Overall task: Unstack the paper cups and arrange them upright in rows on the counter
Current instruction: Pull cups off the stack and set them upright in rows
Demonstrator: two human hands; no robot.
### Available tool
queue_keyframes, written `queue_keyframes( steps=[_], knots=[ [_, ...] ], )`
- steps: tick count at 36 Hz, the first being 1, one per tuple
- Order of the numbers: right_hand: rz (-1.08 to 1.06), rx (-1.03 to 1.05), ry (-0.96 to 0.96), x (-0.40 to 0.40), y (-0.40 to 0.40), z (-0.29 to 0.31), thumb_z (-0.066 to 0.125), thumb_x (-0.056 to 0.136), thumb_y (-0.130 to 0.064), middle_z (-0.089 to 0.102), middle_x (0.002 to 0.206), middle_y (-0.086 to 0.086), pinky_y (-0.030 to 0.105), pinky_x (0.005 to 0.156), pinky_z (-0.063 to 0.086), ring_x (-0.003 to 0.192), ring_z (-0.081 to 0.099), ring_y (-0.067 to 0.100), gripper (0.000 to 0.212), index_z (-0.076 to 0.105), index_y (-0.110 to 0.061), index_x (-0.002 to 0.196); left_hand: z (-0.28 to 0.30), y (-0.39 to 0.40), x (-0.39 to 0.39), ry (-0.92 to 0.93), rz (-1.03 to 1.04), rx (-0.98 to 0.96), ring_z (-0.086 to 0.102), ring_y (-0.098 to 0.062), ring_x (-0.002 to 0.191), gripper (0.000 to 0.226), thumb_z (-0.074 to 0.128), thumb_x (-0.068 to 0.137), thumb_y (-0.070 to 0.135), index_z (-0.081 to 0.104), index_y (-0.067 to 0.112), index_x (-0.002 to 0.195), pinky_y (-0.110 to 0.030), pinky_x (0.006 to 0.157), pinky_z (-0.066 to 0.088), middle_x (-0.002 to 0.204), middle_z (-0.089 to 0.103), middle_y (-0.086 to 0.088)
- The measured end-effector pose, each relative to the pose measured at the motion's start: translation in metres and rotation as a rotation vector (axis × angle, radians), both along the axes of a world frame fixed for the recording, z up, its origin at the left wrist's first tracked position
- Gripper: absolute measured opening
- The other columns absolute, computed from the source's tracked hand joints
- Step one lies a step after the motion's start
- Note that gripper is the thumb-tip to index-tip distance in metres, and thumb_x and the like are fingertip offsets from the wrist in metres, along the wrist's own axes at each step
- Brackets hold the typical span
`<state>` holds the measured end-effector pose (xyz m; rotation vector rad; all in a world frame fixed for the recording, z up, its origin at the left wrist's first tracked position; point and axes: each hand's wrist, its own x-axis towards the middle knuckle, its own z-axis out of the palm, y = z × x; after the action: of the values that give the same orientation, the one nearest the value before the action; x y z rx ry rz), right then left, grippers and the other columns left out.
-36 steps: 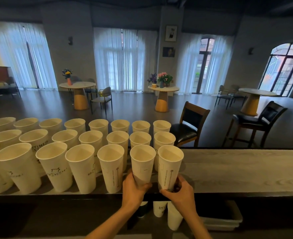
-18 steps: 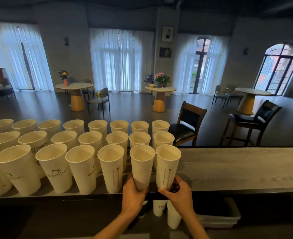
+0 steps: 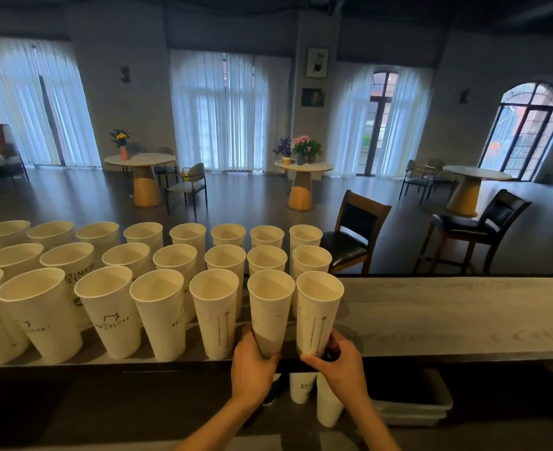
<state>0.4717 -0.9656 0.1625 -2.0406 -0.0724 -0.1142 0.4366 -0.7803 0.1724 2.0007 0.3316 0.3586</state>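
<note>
Nearest, the left hand grasps one cup's base and the right hand another cup, both upright at the counter's near edge, probably touching down. Beyond stand the filled rows; bare counter lies right.

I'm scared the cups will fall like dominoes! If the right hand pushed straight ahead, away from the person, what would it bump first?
Probably the cup the right hand already grips at its base; behind that stands the next cup in the column.

Single head-worn view, forward and down, close over the counter, room beyond.
</note>
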Motion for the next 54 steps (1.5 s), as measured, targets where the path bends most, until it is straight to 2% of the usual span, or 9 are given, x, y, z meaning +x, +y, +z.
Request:
queue_keyframes(
  steps=[9, 14, 18, 23, 29, 35, 38, 43, 54],
  knots=[
    [0.002, -0.015, -0.005, -0.002, -0.003, -0.004, 0.084, 0.058, -0.056, 0.062, 0.122, -0.014, 0.034, 0.093, 0.055, 0.113, 0.059, 0.007, 0.078, 0.054, -0.04, 0.128, 0.0, 0.001, 0.0, 0.001, -0.013, -0.017, 0.052, -0.024, 0.135, 0.067, 0.084, 0.077, 0.011, 0.049, 0.021, 0.134, -0.048, 0.11, 0.047, 0.138, 0.058, -0.001],
    [-0.006, -0.006, -0.014, -0.003, -0.001, 0.001, 0.086, 0.065, -0.042, 0.062, 0.12, -0.015, 0.026, 0.09, 0.053, 0.109, 0.059, 0.004, 0.068, 0.054, -0.04, 0.124, 0.004, 0.0, 0.0, 0.021, -0.012, -0.015, 0.052, -0.025, 0.135, 0.069, 0.085, 0.076, 0.011, 0.048, 0.021, 0.135, -0.049, 0.11, 0.047, 0.138, 0.058, -0.002],
    [-0.063, 0.001, -0.017, 0.0, 0.004, -0.003, 0.086, 0.064, -0.045, 0.061, 0.125, -0.007, 0.038, 0.094, 0.055, 0.115, 0.058, 0.012, 0.078, 0.053, -0.035, 0.133, 0.007, 0.0, 0.001, 0.035, -0.004, -0.002, 0.052, -0.024, 0.135, 0.068, 0.085, 0.077, 0.012, 0.049, 0.021, 0.134, -0.047, 0.11, 0.047, 0.139, 0.057, -0.002],
    [-0.073, 0.004, -0.033, 0.004, 0.006, -0.004, 0.08, 0.059, -0.056, 0.063, 0.121, -0.008, 0.041, 0.093, 0.055, 0.113, 0.059, 0.012, 0.079, 0.054, -0.037, 0.131, 0.012, 0.001, 0.0, 0.038, -0.013, 0.009, 0.052, -0.023, 0.135, 0.065, 0.084, 0.077, 0.012, 0.05, 0.021, 0.131, -0.045, 0.11, 0.048, 0.138, 0.058, -0.002],
    [-0.069, 0.01, -0.036, 0.001, 0.009, 0.005, 0.086, 0.067, -0.035, 0.064, 0.118, -0.008, 0.043, 0.093, 0.055, 0.111, 0.06, 0.014, 0.068, 0.057, -0.032, 0.128, 0.015, 0.002, -0.002, 0.036, -0.025, -0.003, 0.053, -0.023, 0.134, 0.059, 0.083, 0.079, 0.011, 0.052, 0.021, 0.129, -0.043, 0.108, 0.047, 0.137, 0.059, -0.003],
    [-0.068, -0.005, -0.022, -0.006, 0.007, 0.011, 0.087, 0.069, -0.028, 0.061, 0.11, -0.015, 0.033, 0.091, 0.054, 0.104, 0.06, 0.007, 0.063, 0.058, -0.03, 0.124, 0.015, 0.0, -0.003, 0.051, -0.016, 0.003, 0.054, -0.024, 0.134, 0.062, 0.083, 0.078, 0.01, 0.052, 0.02, 0.13, -0.044, 0.108, 0.048, 0.137, 0.06, -0.003],
    [-0.071, -0.044, -0.022, -0.008, 0.007, 0.009, 0.087, 0.067, -0.035, 0.064, 0.112, -0.012, 0.032, 0.089, 0.054, 0.105, 0.061, 0.008, 0.065, 0.058, -0.032, 0.124, 0.013, -0.001, -0.004, 0.056, -0.012, -0.002, 0.054, -0.024, 0.134, 0.064, 0.084, 0.077, 0.009, 0.051, 0.02, 0.131, -0.042, 0.106, 0.048, 0.137, 0.059, -0.003],
    [-0.113, -0.034, -0.001, -0.014, 0.006, 0.012, 0.089, 0.068, -0.024, 0.062, 0.122, -0.003, 0.026, 0.089, 0.05, 0.102, 0.056, 0.007, 0.072, 0.055, -0.024, 0.131, 0.015, -0.002, -0.007, 0.086, 0.005, -0.015, 0.049, -0.026, 0.138, 0.075, 0.085, 0.076, 0.008, 0.046, 0.017, 0.139, -0.046, 0.111, 0.046, 0.142, 0.054, -0.004],
    [-0.324, 0.111, 0.023, -0.045, 0.027, 0.014, 0.087, 0.071, -0.017, 0.054, 0.142, 0.007, 0.041, 0.106, 0.045, 0.131, 0.05, 0.024, 0.083, 0.045, -0.014, 0.142, 0.015, 0.015, -0.035, 0.102, -0.117, -0.037, 0.031, -0.024, 0.15, 0.093, 0.08, 0.081, 0.008, 0.027, 0.016, 0.157, -0.043, 0.119, 0.032, 0.16, 0.038, -0.004]
  ],
)
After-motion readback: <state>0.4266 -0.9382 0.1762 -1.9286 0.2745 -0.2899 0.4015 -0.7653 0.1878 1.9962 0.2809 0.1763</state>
